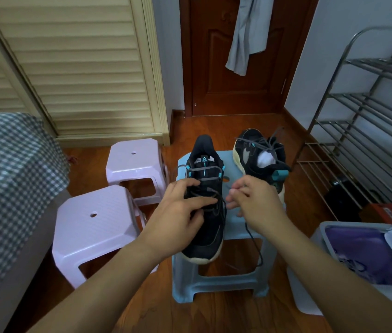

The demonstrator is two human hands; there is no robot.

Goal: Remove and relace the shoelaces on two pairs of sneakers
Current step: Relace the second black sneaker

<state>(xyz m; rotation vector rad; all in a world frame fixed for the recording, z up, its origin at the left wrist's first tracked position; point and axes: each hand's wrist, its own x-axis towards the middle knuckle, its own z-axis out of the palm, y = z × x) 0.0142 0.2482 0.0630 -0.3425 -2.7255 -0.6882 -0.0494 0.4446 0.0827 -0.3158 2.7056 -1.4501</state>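
Here, a black sneaker with a cream sole is lying on a light blue plastic stool, its toe pointing toward the person and its tongue pointing toward the door. The left hand is resting on the middle of this sneaker, with the forefinger stretched across the crossed laces and the other fingers curling loosely over the left side of the upper; I cannot tell if they are really pinching a lace there. The right hand is hovering just beside the right edge of the sneaker, and its fingertips are pinching the dark grey shoelace. From this pinch the lace is hanging down under the wrist and over the front of the stool (the loose end is dangling near the stool's leg opening). The upper eyelets, beyond both hands, are carrying grey lace loops.

A second black sneaker, with white stuffing inside, is lying at the far right corner of the same stool, its laces standing loose.

Two pale pink stools are standing to the left, a metal shoe rack to the right, and a grey bin near the right forearm.
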